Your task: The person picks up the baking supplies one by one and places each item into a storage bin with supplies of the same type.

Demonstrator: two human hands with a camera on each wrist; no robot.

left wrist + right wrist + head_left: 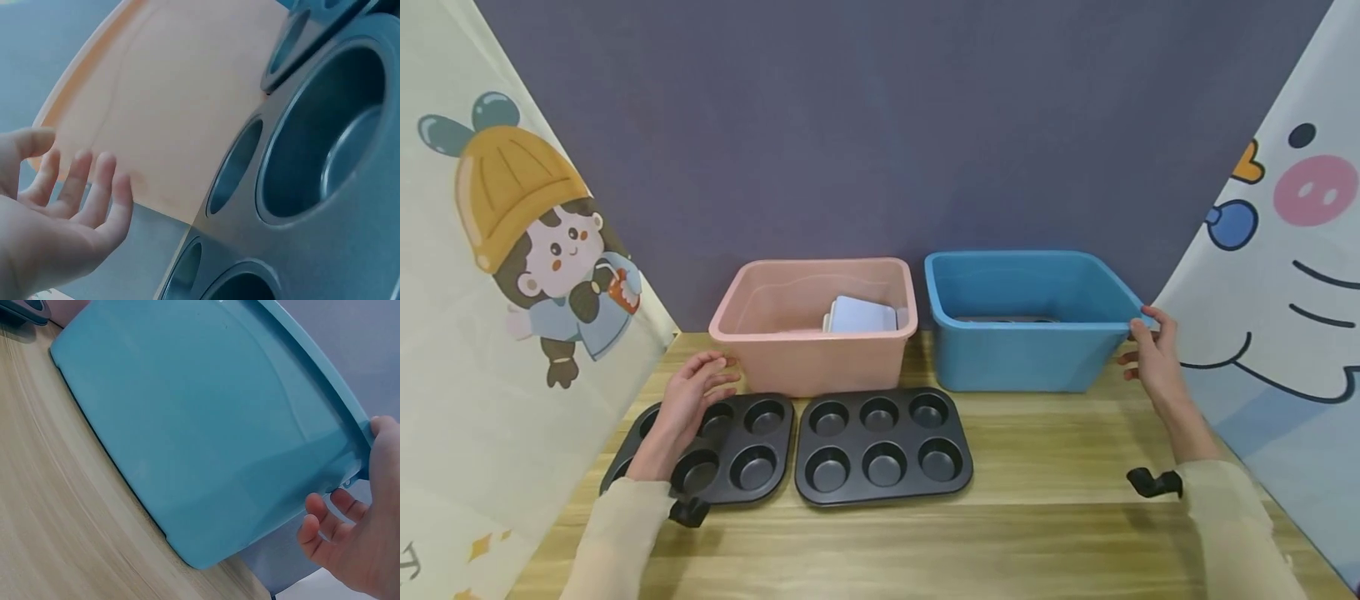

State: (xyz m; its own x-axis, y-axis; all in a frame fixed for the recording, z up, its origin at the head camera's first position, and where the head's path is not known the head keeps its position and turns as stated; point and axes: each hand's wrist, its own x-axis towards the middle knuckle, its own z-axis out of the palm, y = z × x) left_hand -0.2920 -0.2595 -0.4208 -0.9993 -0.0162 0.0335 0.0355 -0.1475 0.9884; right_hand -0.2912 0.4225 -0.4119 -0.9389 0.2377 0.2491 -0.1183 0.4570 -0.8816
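On the left, my left hand (691, 396) is beside the front left corner of the pink bin (820, 367), its fingers loosely bent and holding nothing. In the left wrist view, the fingertips overlap the bin's side just below its rim. My right hand (1157, 358) grips the front right corner of the blue bin (1015, 358), with the thumb at the rim and the other fingers bent below it. A light blue plastic piece (863, 315) leans inside the pink bin. Dark objects (1007, 320) show low inside the blue bin, mostly hidden by its front wall.
Two dark six-cup muffin tins lie side by side before the pink bin: the left one (726, 482) partly under my left forearm, the right one (883, 496) near the table's middle. The wooden table (1037, 533) meets a dark backdrop (880, 125) and printed side panels.
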